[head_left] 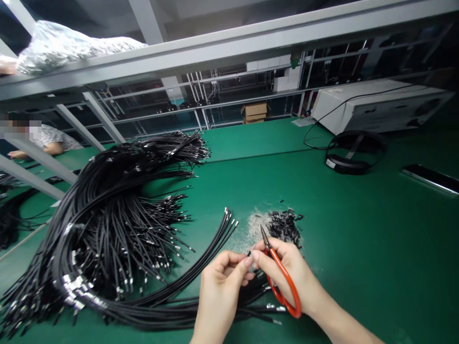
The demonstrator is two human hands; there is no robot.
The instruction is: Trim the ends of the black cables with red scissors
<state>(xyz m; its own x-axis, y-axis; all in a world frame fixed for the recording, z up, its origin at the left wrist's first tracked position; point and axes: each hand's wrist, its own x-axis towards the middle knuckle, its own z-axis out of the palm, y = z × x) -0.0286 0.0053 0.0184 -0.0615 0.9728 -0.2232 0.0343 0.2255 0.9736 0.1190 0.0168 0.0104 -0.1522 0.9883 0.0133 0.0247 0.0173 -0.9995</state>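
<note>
My left hand (224, 282) pinches the end of a black cable near the middle of the bench. Close against it, my right hand (292, 267) holds scissors (287, 282) with red handles, their dark blades pointing up and away from me. The right thumb and forefinger meet at the cable end, where a small pale bit shows. Under and left of my hands runs a bundle of black cables (150, 315) with silvery tips. Just beyond my hands lie a heap of short black cut pieces (286, 226) and a patch of pale, hair-like scraps (258, 225).
A large pile of black cables (118, 191) covers the left of the green bench (358, 239). At right are a black headset-like band (355, 155), a phone (430, 179) and a white metal box (373, 107). A grey shelf beam (229, 45) crosses above. Another person (53, 141) sits far left.
</note>
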